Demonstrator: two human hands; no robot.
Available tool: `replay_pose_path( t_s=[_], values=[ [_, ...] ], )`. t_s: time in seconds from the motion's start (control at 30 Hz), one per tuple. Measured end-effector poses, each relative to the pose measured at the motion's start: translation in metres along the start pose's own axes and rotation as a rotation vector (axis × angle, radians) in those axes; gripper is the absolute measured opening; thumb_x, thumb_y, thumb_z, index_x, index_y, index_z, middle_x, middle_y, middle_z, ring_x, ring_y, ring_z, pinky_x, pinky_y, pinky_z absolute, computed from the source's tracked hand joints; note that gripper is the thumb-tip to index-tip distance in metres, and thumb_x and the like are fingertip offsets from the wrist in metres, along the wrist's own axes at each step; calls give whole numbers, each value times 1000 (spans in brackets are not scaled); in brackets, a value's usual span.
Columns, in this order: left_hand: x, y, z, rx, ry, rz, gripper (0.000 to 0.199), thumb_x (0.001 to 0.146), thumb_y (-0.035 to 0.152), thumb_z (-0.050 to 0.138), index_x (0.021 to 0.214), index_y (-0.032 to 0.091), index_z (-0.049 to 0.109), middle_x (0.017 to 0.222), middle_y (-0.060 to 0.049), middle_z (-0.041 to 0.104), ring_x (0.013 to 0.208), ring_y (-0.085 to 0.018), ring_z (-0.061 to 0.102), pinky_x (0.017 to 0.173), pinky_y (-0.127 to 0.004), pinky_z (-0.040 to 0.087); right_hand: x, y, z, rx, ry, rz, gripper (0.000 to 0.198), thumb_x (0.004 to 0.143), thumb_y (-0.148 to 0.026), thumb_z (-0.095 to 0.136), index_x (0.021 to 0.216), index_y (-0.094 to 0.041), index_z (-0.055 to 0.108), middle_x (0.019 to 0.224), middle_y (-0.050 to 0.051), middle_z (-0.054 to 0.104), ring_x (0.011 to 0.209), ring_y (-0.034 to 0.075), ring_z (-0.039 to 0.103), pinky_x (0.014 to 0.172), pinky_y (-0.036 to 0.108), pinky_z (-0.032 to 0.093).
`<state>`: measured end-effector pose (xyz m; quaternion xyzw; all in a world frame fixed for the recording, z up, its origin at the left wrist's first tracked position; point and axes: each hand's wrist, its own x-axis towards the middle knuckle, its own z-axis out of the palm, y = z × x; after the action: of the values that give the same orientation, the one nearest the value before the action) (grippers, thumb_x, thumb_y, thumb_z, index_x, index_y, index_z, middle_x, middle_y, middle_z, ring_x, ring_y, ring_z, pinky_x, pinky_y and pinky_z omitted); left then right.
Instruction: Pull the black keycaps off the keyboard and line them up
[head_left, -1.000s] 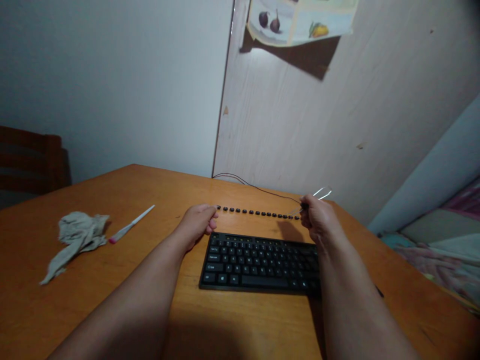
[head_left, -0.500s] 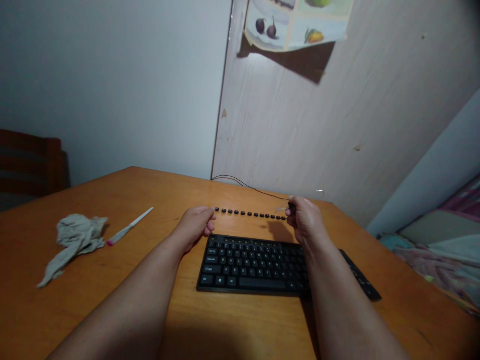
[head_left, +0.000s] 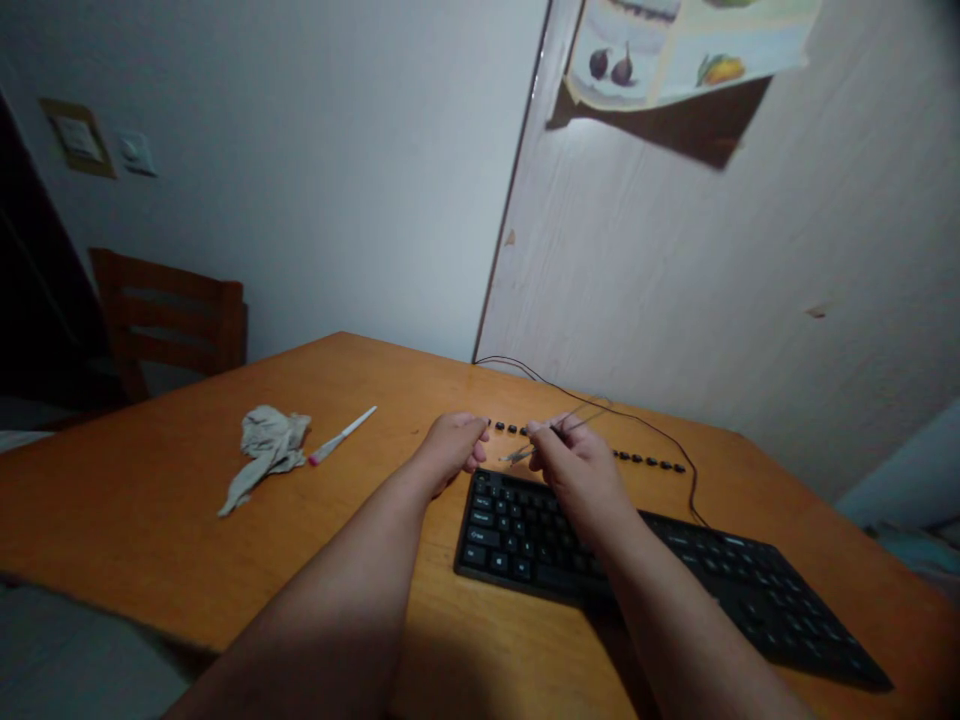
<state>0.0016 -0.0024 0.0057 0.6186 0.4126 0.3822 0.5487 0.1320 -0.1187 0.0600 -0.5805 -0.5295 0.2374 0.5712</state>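
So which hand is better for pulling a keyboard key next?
Probably the right hand: it holds the wire tool, its tip close to the keyboard. The left hand shows no tool.

The keyboard (head_left: pixel 750 580) at lower right looks matt black plastic; the keycaps (head_left: pixel 651 461) right of centre, dark plastic; the tool (head_left: pixel 519 455) at centre, thin metal wire; the table (head_left: pixel 337 400), smooth wood, faintly glossy; the rag (head_left: pixel 271 440) at left, crumpled matt cloth; the poster (head_left: pixel 682 50) at upper right, paper.
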Motion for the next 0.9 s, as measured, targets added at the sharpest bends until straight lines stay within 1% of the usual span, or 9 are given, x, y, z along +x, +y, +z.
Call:
replay_pose_path(
  t_s=[0.1, 0.23, 0.33, 0.43, 0.67, 0.9],
  values=[
    [1, -1, 0, 8, -9, 11, 25, 85, 38, 48, 73, 17, 56, 50, 1, 54, 40, -11, 48, 43, -21, 34, -4, 6, 13, -22, -41, -53, 32, 81, -50, 63, 72, -20, 55, 57, -2, 57, 51, 13, 48, 50, 24, 34],
    [4, -5, 0, 4, -23, 25, 25, 84, 37, 47, 73, 16, 57, 53, -1, 56, 42, -11, 49, 43, -22, 36, -7, 16, 21, -112, -79, -119, 30, 83, -48, 60, 70, -21, 54, 59, -2, 56, 55, 14, 48, 55, 26, 36],
    [6, -9, 0, -9, -28, 27, 27, 84, 39, 48, 73, 16, 57, 53, -1, 56, 42, -11, 48, 43, -22, 36, -7, 20, 24, -195, -87, -129, 29, 85, -46, 58, 71, -21, 54, 59, -2, 55, 55, 14, 47, 55, 26, 35],
    [7, -11, 0, -18, -20, 32, 27, 84, 40, 48, 74, 16, 57, 53, 0, 55, 42, -11, 48, 42, -22, 37, -7, 23, 26, -229, -96, -130, 30, 86, -48, 57, 72, -21, 54, 58, -2, 54, 53, 14, 46, 53, 26, 34],
    [8, -12, 2, -25, -26, 30, 25, 85, 37, 47, 75, 16, 56, 52, 1, 55, 42, -11, 49, 42, -21, 37, -7, 21, 30, -358, -85, -211, 32, 86, -48, 55, 69, -21, 53, 56, -3, 52, 52, 14, 46, 52, 25, 33],
    [3, -6, 2, -41, -18, 18, 23, 84, 35, 49, 75, 16, 55, 50, 2, 52, 40, -11, 48, 42, -21, 37, -10, 17, 33, -417, -103, -218, 28, 87, -45, 53, 74, -20, 58, 57, -1, 58, 52, 15, 51, 52, 25, 33]
  ],
)
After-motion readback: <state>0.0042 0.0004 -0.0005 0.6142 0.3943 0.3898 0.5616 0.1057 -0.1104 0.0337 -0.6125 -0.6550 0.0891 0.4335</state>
